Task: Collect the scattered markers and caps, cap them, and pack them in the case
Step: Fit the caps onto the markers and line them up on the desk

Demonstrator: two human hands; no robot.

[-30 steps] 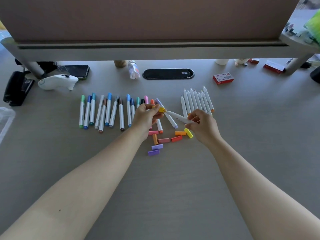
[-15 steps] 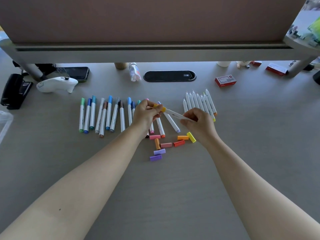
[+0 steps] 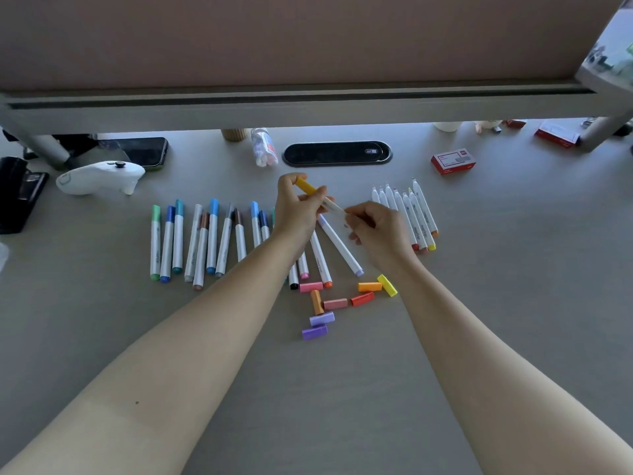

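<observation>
Pinched in left hand (image 3: 297, 210) fingers — white-barrelled marker with yellow cap (image 3: 317, 196); right hand (image 3: 373, 231) loosely curled, fingertips at its other end, grip unclear — loose coloured plastic caps (image 3: 342, 299) below.

Both hands on one yellow-capped marker (image 3: 318, 197) above the worktop (image 3: 342, 389).
Left hand (image 3: 297, 209) grips the cap end, right hand (image 3: 376, 231) fingers (image 3: 354, 214) pinch the barrel; loose caps (image 3: 342, 301) below.

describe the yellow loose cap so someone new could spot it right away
Find the right forearm crossing the grey desk. Just left of its wrist, loose caps lie scattered. The yellow cap lies farthest right, tilted, beside the orange cap, and is the only bright yellow one.
</observation>
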